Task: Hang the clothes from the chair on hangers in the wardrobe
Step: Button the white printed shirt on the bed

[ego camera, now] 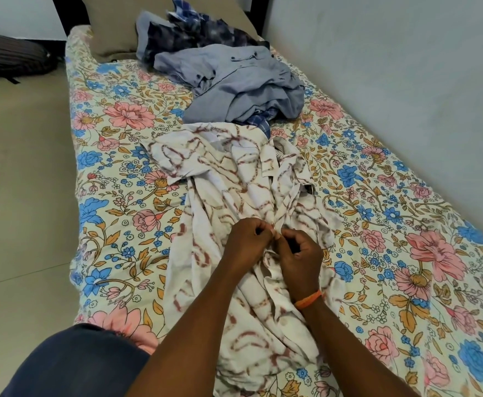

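A crumpled white cotton shirt with a brown-red chain-like print (pixel 234 179) lies spread along the middle of a bed covered by a cream floral sheet with pink and blue flowers (pixel 114 156). Both hands meet at the shirt's front edge, close to each other, nearly touching. The left hand (pixel 246 239) has its fingers curled and its grip pinches a fold of the white fabric between thumb and fingertips. The right hand (pixel 300 256), with an orange thread band (pixel 307 300) on its wrist, likewise pinches the same edge of cloth just beside the left; its grip is narrow, closed on the fabric. What small detail lies between the fingertips cannot be told.

Farther up the bed, touching the top of the white shirt, sits a rumpled grey-blue button shirt (pixel 234 81), and behind it a heap of dark blue patterned and checked clothes (pixel 194 30) against a beige pillow (pixel 111 30). A dark striped bag (pixel 8 55) lies on the pale tiled floor (pixel 19 196) at the left. A pale blue wall (pixel 392 67) runs along the bed's right side.
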Motion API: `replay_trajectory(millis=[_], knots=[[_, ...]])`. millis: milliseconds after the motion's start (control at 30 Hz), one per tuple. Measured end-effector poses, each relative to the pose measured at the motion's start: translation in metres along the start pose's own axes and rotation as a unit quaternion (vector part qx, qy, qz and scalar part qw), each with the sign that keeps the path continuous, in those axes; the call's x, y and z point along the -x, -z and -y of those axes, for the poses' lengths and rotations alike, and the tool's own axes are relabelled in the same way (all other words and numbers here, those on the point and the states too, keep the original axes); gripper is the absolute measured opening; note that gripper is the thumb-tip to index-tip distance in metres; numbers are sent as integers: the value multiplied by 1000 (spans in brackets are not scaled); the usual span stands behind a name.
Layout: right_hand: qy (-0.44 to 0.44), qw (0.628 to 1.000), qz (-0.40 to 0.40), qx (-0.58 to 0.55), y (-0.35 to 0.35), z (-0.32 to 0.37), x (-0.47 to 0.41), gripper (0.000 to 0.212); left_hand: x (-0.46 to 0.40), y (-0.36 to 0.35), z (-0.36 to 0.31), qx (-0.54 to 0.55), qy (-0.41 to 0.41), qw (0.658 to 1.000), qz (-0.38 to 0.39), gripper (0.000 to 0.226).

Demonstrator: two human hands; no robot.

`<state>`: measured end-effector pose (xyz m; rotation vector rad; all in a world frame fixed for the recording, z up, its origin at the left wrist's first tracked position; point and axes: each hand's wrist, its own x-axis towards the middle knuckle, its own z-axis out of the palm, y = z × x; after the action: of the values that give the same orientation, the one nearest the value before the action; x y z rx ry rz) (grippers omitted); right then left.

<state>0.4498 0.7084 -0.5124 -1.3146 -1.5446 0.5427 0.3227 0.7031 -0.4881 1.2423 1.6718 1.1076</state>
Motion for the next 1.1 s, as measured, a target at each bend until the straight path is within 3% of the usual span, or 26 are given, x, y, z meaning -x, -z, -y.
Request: replay_trajectory(millis=[367, 533, 667, 833, 1100], knots=[[-107, 989, 55, -85, 6, 3, -7, 15, 0, 3, 0, 45, 27, 999, 4, 18], [-119, 988, 49, -87, 4, 4, -6, 10, 0, 4, 1, 38, 31, 999, 8, 35], [-112, 990, 53, -74, 4, 3, -6, 6, 4, 2, -2, 46, 34, 998, -3, 11], [-120, 988, 63, -75, 5, 6, -5, 9, 3, -1, -5, 18, 44, 999, -18, 24], [-210, 956, 96, -182, 12, 17, -14, 4, 0, -4, -8, -47, 45, 998, 17, 35]])
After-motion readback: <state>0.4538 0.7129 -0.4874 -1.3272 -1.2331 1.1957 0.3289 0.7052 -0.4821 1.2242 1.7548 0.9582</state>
